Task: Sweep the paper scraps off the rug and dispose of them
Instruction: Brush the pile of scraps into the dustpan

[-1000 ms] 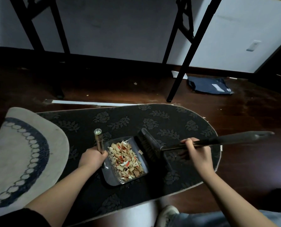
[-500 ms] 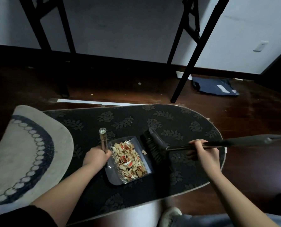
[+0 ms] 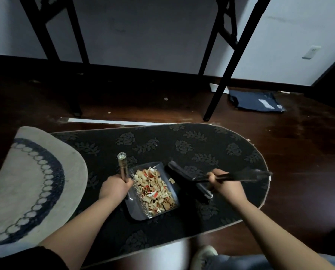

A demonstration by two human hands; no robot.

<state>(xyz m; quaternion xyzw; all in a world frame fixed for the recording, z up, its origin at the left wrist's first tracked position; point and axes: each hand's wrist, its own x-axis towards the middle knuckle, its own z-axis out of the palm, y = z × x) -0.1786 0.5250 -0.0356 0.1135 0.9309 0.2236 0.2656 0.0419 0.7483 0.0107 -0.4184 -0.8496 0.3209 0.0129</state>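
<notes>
A dark dustpan [image 3: 136, 211] rests on the black leaf-patterned rug [image 3: 182, 145], heaped with tan, white and red paper scraps [image 3: 154, 191]. My left hand [image 3: 115, 187] grips its upright metal handle [image 3: 122, 165]. One loose scrap [image 3: 171, 180] lies at the pan's right lip. My right hand [image 3: 226, 187] holds the black brush handle [image 3: 246, 175], blurred with motion. The brush head [image 3: 184, 175] sits just right of the pan, tilted and partly lifted.
A beige round rug [image 3: 26, 182] with a blue ring overlaps the black rug at left. Black table legs [image 3: 221, 84] stand on the dark wood floor behind. A dark blue bag [image 3: 256, 103] lies at the back right. My shoe [image 3: 203, 256] shows at the bottom.
The brush has swung: its head lifted and turned beside the pan, and my right hand drew closer to the dustpan. My left hand keeps the pan in place.
</notes>
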